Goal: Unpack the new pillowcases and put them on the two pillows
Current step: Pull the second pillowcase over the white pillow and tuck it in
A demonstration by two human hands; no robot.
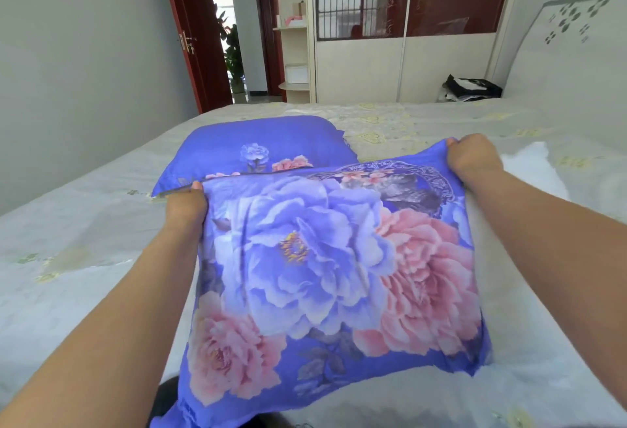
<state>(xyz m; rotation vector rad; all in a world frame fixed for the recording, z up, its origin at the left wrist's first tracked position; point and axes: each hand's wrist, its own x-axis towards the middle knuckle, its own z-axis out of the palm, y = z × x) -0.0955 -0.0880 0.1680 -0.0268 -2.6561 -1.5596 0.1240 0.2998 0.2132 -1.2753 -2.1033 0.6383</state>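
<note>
Closest to the viewer, two bare forearms reach forward over a bed covered with a pale sheet printed with faint yellow hearts. Between the arms lies a pillow in a blue pillowcase printed with large lilac and pink peonies; its near end hangs toward the viewer at the bottom edge.

The left hand grips the far left corner of this pillowcase, its fingers curled tightly round the fabric so that only the knuckles and the thumb tip show. The right hand grips the far right corner in the same way, fingers closed round a bunched fold of cloth, and lifts that corner slightly higher than the left. The far edge of the case is pulled straight between the two hands.

Just beyond it, touching or nearly touching its far edge, a second pillow lies flat on the bed in a matching blue floral case.

Farther right, a crumpled white item lies on the sheet. At the far edge of the bed sits a black bag. Behind stand a cream wardrobe with dark red panels, open shelves, and a red door standing open.
</note>
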